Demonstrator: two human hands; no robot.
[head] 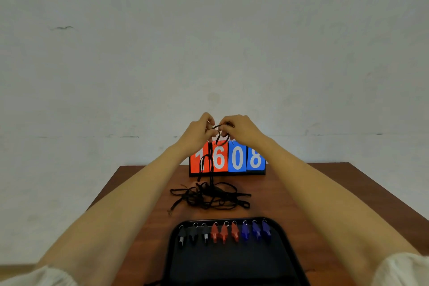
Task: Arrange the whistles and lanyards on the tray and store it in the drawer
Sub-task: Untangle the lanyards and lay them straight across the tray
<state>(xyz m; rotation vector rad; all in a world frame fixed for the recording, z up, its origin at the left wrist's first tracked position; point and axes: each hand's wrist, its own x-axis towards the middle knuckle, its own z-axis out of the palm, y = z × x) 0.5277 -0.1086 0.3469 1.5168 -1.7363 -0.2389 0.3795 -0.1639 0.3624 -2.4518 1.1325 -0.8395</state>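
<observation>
Nearest you, your white sleeves (404, 269) sit at the bottom corners, with both forearms reaching forward over the tabletop (290, 188). Between them lies the black tray (232, 260), its near end cut off by the frame edge. Along the tray's far edge the whistles lie in one row, each with its ring pointing away from you: three black whistles (193, 234) on the left, three red whistles (224, 232) in the middle and three blue whistles (256, 231) on the right.

Just beyond the tray, a tangled heap of lanyards (209, 196) rests on the wood, apart from the tray. One black lanyard (210, 169) rises out of that heap to your hands.

Farther back stands a flip scoreboard (236, 158), two red cards reading 1 and 6 and two blue cards reading 0 and 8.

Your left hand (197, 132) and right hand (241, 130) are raised above the scoreboard, close together, and each pinches the black lanyard with curled fingers, a small loop of it between them. Behind everything is a plain pale wall (209, 42).
</observation>
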